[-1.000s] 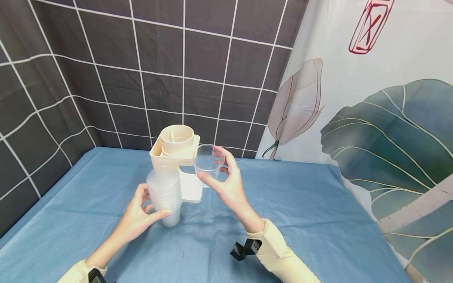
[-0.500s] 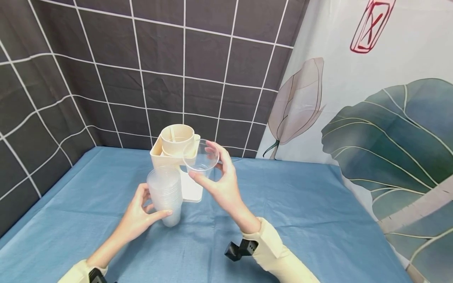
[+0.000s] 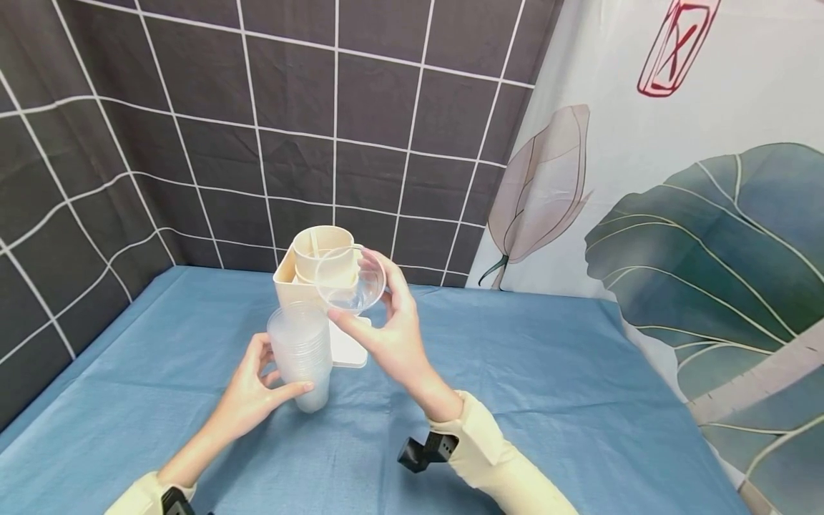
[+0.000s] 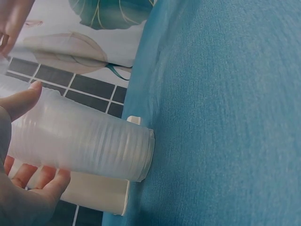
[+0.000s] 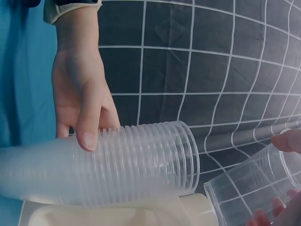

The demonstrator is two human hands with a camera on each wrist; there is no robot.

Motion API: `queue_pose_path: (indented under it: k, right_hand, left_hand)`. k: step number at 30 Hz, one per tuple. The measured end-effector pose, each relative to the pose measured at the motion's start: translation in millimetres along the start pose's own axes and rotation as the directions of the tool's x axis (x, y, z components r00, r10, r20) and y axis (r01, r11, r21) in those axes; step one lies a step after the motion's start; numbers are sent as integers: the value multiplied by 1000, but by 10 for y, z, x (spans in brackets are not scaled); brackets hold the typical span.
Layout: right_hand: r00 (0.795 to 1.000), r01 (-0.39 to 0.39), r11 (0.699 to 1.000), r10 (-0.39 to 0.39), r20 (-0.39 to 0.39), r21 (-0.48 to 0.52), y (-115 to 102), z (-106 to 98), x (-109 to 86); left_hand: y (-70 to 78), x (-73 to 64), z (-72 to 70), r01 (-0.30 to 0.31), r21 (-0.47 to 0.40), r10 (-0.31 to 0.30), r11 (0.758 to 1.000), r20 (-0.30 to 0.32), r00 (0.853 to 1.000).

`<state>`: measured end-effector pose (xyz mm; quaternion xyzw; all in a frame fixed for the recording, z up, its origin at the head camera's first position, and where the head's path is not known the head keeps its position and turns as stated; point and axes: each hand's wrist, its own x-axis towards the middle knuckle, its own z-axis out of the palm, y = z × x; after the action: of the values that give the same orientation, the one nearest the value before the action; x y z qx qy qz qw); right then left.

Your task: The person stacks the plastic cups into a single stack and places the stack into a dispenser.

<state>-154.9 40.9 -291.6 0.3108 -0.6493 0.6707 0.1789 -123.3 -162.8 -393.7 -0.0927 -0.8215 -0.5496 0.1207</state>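
My left hand [image 3: 251, 397] grips a tall stack of clear plastic cups [image 3: 307, 361], thumb across the front and fingers behind. In the left wrist view the stack's bottom end [image 4: 146, 155] comes right to the blue cloth. My right hand [image 3: 395, 332] holds a single clear plastic cup [image 3: 360, 295] by its side, thumb and fingers on opposite sides near the rim. This cup is tilted, its mouth turned toward the head camera. It is apart from the stack in the right wrist view. In the head view it overlaps a cream plastic stand [image 3: 309, 290] behind it.
The cream stand has a round, cup-like holder [image 3: 322, 247] on top and a flat white base [image 3: 347, 347] on the cloth. A blue cloth [image 3: 547, 379] covers the table. Behind it hang a dark grid-patterned curtain [image 3: 290, 164] and a white leaf-printed sheet [image 3: 605, 114].
My right hand has moved left and slightly up with the single cup, from beside the cream stand to in front of it. The cup has tilted further. My left hand and the stack stay put.
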Motion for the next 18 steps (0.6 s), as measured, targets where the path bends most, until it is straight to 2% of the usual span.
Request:
queue_pose_path:
  k: [11, 18]
  right_hand:
    - [999, -4, 998, 1, 51, 59, -43, 100, 4]
    - [995, -35, 994, 26, 92, 101, -47, 150, -12]
  left_hand:
    - [0, -2, 1, 7, 14, -7, 1000, 7, 1000]
    - [15, -3, -5, 13, 20, -13, 1000, 6, 1000]
